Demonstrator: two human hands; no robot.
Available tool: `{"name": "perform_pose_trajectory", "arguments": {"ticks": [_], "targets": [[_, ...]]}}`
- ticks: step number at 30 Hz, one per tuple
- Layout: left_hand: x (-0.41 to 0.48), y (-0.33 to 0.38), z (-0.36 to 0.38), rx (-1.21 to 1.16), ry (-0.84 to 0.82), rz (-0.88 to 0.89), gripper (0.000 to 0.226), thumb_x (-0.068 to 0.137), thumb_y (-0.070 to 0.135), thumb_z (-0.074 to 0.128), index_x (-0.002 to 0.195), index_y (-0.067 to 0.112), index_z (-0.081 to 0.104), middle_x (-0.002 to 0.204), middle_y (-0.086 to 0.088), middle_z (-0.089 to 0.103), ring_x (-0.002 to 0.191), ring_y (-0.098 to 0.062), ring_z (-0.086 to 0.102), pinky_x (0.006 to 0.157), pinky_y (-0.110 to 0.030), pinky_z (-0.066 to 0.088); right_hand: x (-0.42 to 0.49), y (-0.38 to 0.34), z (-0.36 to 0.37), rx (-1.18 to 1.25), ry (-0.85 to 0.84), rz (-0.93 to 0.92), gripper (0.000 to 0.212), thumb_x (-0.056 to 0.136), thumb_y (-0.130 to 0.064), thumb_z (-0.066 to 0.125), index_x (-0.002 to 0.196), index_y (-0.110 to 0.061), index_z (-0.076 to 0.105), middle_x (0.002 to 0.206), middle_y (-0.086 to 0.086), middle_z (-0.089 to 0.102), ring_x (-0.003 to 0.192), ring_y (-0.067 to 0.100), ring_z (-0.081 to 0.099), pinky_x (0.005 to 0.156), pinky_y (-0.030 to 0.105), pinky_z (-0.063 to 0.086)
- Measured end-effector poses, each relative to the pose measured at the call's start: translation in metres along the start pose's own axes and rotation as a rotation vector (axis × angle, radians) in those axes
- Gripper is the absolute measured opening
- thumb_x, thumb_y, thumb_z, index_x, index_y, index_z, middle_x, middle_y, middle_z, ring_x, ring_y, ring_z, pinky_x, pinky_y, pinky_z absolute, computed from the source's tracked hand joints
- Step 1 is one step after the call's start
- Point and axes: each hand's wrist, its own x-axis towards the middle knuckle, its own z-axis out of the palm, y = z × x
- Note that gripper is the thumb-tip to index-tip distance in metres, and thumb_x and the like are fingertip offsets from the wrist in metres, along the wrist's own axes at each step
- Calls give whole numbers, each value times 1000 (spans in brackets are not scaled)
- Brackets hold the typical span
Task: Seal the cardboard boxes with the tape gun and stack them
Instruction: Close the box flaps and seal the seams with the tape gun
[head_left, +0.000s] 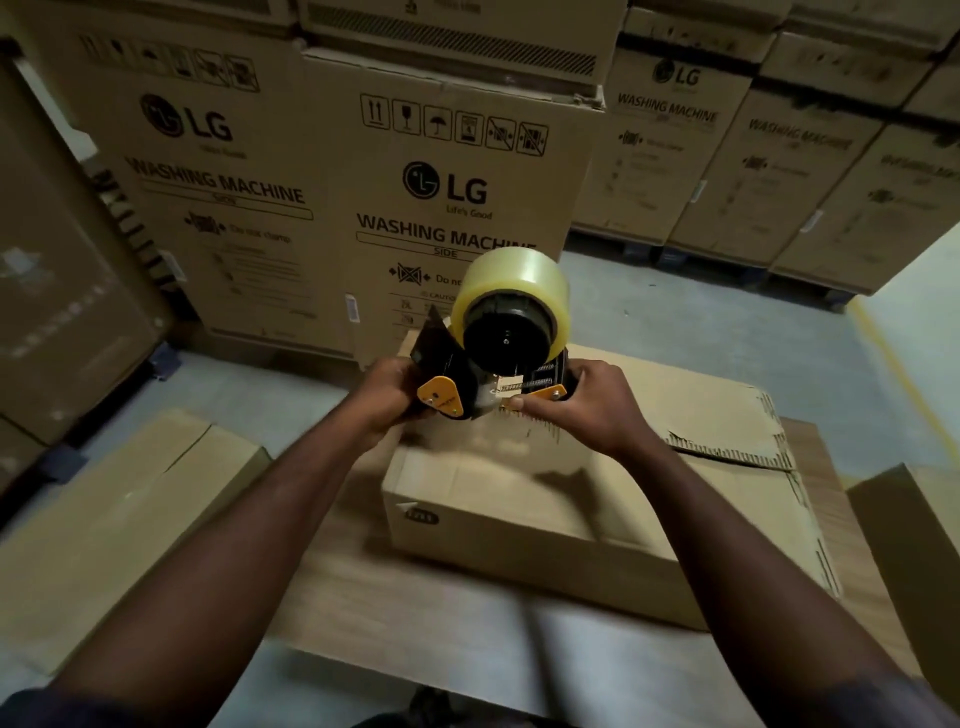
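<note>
I hold a black and orange tape gun (470, 384) with a roll of clear yellowish tape (511, 306) in the air above a cardboard box (545, 514). My left hand (387, 397) grips the gun's left side by the orange part. My right hand (587, 402) holds its right side, thumb and forefinger pinching near the blade end. The box stands on a flat sheet of cardboard (395, 613), its top flaps folded down. A torn flap (727, 426) lies behind it on the right.
A second cardboard box (114, 514) lies at the left and the corner of another (914, 545) shows at the right edge. Tall stacked washing machine cartons (447, 197) wall off the back and left. Grey floor (675, 322) runs between them.
</note>
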Motion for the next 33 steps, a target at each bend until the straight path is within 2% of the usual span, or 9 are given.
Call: {"name": "perform_pose_trajectory", "arguments": {"ticks": [3, 9, 14, 19, 22, 24, 27, 29, 33], "targets": [[10, 0, -22, 8, 52, -30, 18, 98, 10, 60, 85, 10, 73, 74, -6, 71, 67, -13, 65, 61, -24, 56, 12, 4, 1, -65, 0, 2, 32, 67, -65, 83, 80, -37, 71, 73, -14, 73, 70, 0, 68, 62, 30, 54], [26, -16, -33, 158, 99, 28, 16, 99, 12, 60, 92, 8, 74, 66, -1, 73, 58, -8, 64, 57, -20, 54, 24, 19, 5, -186, -34, 14, 62, 59, -84, 73, 86, -28, 76, 72, -10, 72, 69, 5, 67, 64, 38, 55], [33, -27, -28, 414, 169, 151, 25, 101, 21, 58, 83, 11, 73, 60, 6, 69, 49, -1, 62, 48, -12, 45, 29, 23, 16, -220, -33, 40, 58, 60, -82, 76, 82, -28, 73, 68, -10, 70, 66, 5, 65, 59, 31, 49], [44, -50, -19, 163, 99, -26, 26, 101, 19, 53, 82, 13, 69, 71, -14, 66, 65, -21, 59, 59, -28, 48, 29, 28, 24, -262, -89, 48, 68, 59, -88, 68, 87, -27, 73, 69, -9, 69, 67, 7, 64, 60, 32, 49], [47, -59, -8, 111, 101, -27, 39, 89, 48, 57, 99, 13, 72, 100, -21, 73, 92, -34, 69, 80, -47, 56, 27, 24, 25, -300, -104, 24, 61, 61, -86, 62, 88, -32, 68, 67, -17, 63, 66, -1, 59, 55, 25, 41], [54, -72, -6, 111, 95, -37, 53, 79, 61, 56, 99, 14, 73, 104, -18, 73, 102, -38, 68, 91, -54, 53, 25, 24, 26, -303, -95, 10, 60, 60, -87, 59, 88, -35, 65, 67, -19, 60, 66, -2, 57, 55, 25, 39], [48, -84, -6, 279, 46, -92, 18, 91, 32, 61, 93, 19, 73, 105, -14, 74, 103, -35, 68, 94, -49, 53, 26, 28, 27, -316, -91, -5, 68, 61, -94, 61, 93, -35, 67, 70, -15, 65, 67, 2, 60, 57, 26, 44], [44, -95, -9, 386, 36, -163, 14, 98, 16, 58, 102, 12, 71, 108, -12, 72, 99, -28, 66, 85, -36, 50, 27, 30, 28, -331, -89, -6, 69, 59, -94, 57, 93, -35, 68, 73, -12, 69, 68, 5, 62, 59, 26, 47], [45, -78, -14, 207, 269, -81, 15, 96, 17, 62, 108, 17, 70, 113, -10, 71, 98, -25, 66, 85, -33, 52, 29, 34, 29, -342, -103, 10, 65, 64, -89, 64, 91, -31, 69, 72, -12, 69, 68, 5, 62, 58, 26, 46]]}}
